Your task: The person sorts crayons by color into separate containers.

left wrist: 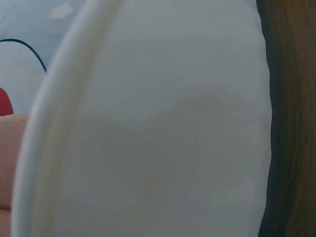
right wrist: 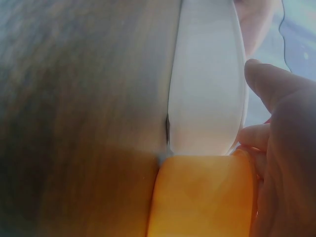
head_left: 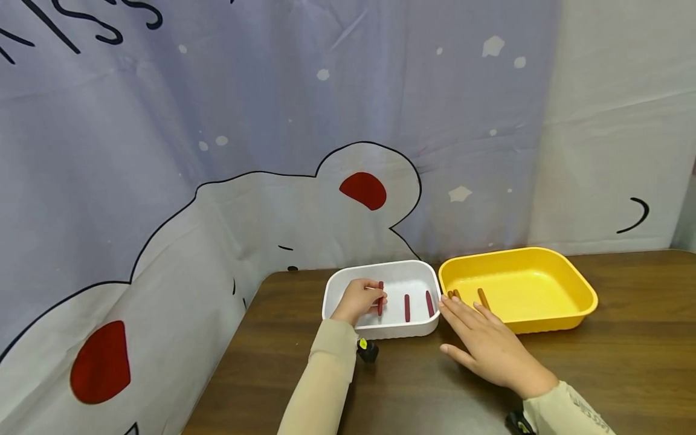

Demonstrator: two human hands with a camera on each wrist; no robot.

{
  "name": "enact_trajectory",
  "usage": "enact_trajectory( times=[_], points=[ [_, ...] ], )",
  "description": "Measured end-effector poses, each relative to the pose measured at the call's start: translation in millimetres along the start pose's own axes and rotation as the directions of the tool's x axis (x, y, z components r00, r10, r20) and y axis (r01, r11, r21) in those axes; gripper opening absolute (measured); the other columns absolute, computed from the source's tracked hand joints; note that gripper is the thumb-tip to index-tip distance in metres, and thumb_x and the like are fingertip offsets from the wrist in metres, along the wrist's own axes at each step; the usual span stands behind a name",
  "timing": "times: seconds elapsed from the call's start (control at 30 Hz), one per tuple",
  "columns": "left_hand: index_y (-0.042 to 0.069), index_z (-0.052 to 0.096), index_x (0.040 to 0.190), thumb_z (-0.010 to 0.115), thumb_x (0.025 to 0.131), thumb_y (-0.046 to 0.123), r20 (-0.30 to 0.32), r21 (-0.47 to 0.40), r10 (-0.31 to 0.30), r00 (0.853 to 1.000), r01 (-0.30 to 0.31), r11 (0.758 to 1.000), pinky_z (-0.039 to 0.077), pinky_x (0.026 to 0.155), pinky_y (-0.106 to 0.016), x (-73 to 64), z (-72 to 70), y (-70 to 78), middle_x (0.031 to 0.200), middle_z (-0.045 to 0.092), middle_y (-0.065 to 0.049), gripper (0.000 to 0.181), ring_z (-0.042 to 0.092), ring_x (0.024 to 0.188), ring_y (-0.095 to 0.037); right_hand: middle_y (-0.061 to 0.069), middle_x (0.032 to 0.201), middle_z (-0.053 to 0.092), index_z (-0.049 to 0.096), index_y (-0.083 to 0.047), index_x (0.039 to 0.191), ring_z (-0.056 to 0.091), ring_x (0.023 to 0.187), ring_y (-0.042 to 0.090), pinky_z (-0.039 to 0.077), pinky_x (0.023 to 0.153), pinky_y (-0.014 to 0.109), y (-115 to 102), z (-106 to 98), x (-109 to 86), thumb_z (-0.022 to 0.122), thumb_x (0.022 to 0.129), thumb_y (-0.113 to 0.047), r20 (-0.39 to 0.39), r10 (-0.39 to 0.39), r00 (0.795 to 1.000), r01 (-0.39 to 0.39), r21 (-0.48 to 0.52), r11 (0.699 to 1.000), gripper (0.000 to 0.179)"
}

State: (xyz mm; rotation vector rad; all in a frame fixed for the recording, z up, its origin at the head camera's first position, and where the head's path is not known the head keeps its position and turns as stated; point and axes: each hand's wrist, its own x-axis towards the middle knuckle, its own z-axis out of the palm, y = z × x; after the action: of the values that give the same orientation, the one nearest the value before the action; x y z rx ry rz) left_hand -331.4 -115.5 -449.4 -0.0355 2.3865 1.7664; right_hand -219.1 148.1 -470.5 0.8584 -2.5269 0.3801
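My left hand reaches over the near left side of a white tray and pinches a dark red stick, which stands roughly lengthwise away from me. Two more dark red sticks lie to its right, one in the middle and one near the right wall. My right hand hovers with straight fingers at the near left corner of a yellow tray; whether it touches the rims is unclear. Inside that tray, an orange-brown stick and others lie partly behind the fingers. The tray wall fills the left wrist view.
Both trays stand side by side, nearly touching, at the back of a brown wooden table. Behind it hangs a printed cloth, close to the trays' far rims. A black wrist device sits near the white tray's front wall.
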Motion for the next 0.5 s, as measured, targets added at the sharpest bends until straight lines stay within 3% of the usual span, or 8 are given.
enact_trajectory(
  times=[0.17, 0.33, 0.5],
  points=[
    [-0.01, 0.066, 0.105, 0.063, 0.093, 0.0, -0.019, 0.092, -0.018, 1.0, 0.02, 0.996, 0.059, 0.067, -0.027, 4.5, 0.5, -1.8, 0.082, 0.069, -0.01, 0.015, 0.064, 0.069, -0.012, 0.015, 0.154, 0.047, 0.05, -0.001, 0.148, 0.045, 0.14, 0.036, -0.013, 0.118, 0.019, -0.1, 0.2, -0.6, 0.066, 0.096, -0.045, 0.003, 0.002, 1.0, -0.002, 0.001, 1.0, 0.07],
    [-0.005, 0.068, 0.092, 0.071, 0.089, 0.003, -0.041, 0.236, -0.017, 0.999, 0.026, 0.971, 0.056, 0.057, -0.022, 9.5, -0.5, -3.9, 0.076, 0.065, -0.007, 0.008, 0.06, 0.06, -0.01, 0.014, 0.154, 0.047, 0.05, -0.002, 0.148, 0.045, 0.141, 0.035, -0.012, 0.118, 0.019, -0.3, 0.0, -0.8, 0.066, 0.096, -0.045, -0.002, -0.001, 1.0, 0.001, -0.003, 1.0, 0.07],
    [-0.004, 0.066, 0.09, 0.077, 0.086, 0.003, -0.063, 0.296, -0.037, 0.997, 0.055, 0.954, 0.053, 0.054, -0.021, 12.0, -3.0, -6.6, 0.078, 0.063, -0.007, 0.014, 0.059, 0.055, -0.01, 0.014, 0.154, 0.047, 0.051, -0.001, 0.147, 0.046, 0.14, 0.035, -0.012, 0.118, 0.019, -0.6, -0.3, -0.7, 0.067, 0.095, -0.044, -0.01, -0.007, 1.0, 0.007, -0.007, 1.0, 0.07]
  ],
)
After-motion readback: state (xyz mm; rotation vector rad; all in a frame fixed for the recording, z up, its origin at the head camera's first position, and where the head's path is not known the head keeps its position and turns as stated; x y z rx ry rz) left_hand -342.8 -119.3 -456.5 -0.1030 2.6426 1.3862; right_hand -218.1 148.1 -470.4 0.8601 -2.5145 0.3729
